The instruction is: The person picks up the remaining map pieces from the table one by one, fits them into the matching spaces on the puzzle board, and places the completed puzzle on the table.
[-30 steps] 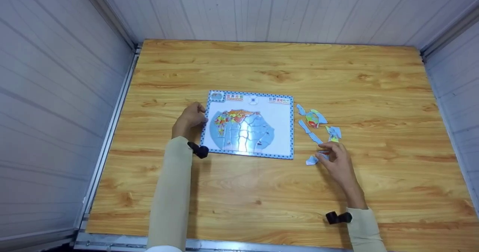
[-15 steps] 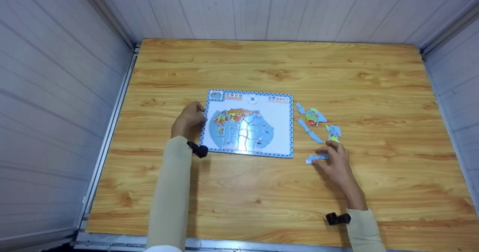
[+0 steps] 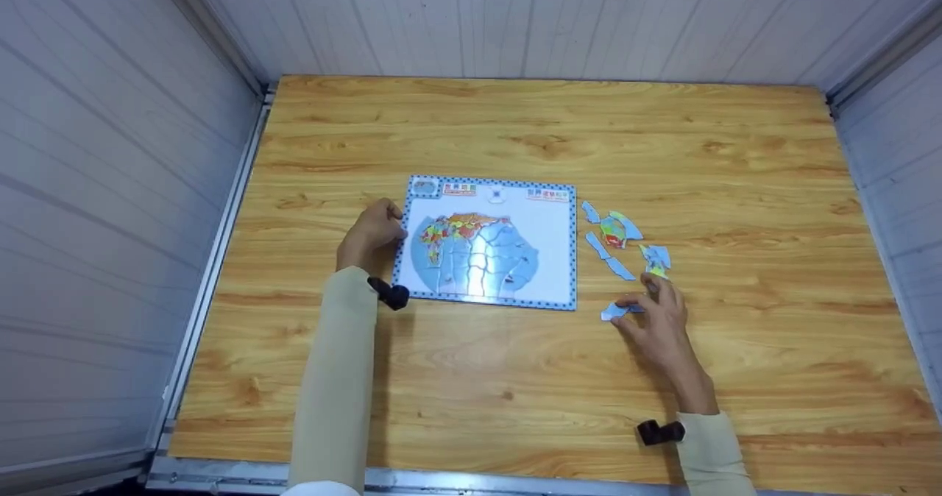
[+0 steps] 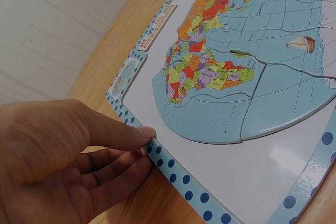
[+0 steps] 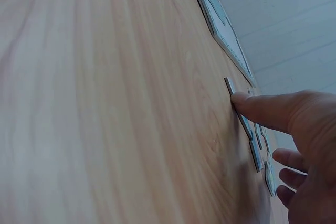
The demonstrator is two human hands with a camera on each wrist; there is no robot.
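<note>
Map board (image 3: 556, 260) at centre is part-filled, left hand (image 3: 374, 229) pinching its edge; loose pieces (image 3: 612, 232) remain at right, right hand (image 3: 662, 327) touching one, grip unclear

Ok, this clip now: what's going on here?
A person is at work with both hands at a wood-grain table. The left hand grips the left edge of a white rectangular puzzle board with a blue dotted border, which bears a partly assembled world map. To the board's right, the right hand touches a flat pale-blue puzzle piece; whether it is pinched is unclear. More flat blue and multicoloured pieces lie loose nearby.
</note>
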